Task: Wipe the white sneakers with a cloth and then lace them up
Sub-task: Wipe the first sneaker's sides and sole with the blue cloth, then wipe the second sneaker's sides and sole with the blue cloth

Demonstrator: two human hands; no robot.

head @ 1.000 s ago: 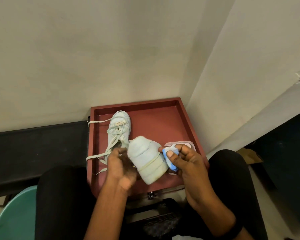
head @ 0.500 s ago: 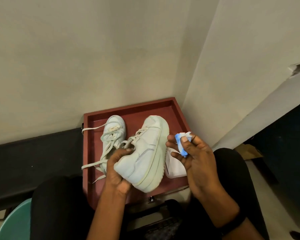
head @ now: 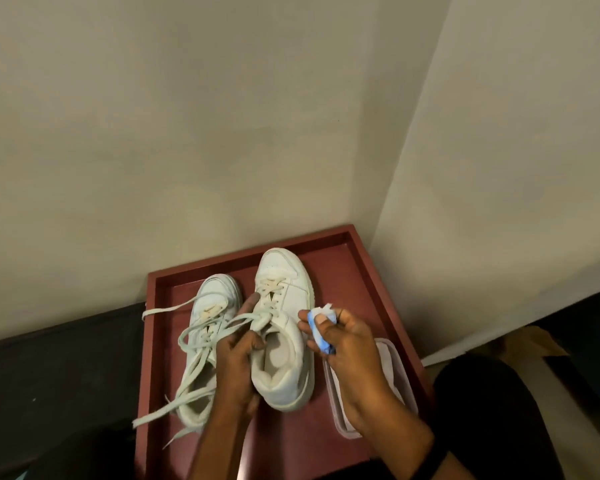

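White leather, one pair. The sneaker (head: 284,296) stands heel toward me in the red tray (head: 343,278), my left grip (head: 238,362) curled round its collar and tongue. The second sneaker (head: 212,299) lies just beside it, to the left. My right grip (head: 350,344) pinches the blue-and-white cloth (head: 317,329) just beside the held sneaker's right side; I cannot tell whether cloth meets leather.

Risks, as I judge them:
- Loose laces (head: 194,341) trail over the tray's left rim and pass by my left grip. Turning the sneaker could tangle them or drag the second sneaker.
- The cloth is bunched small and may slip from the pinch.
- A clear tub (head: 395,368) sits under my right wrist, and a low sweep could knock it.

Surface: smooth tray floor, walled. A dark counter (head: 59,358) runs to the left.

Room: plain beige walls (head: 222,133) meet in a corner behind the tray.
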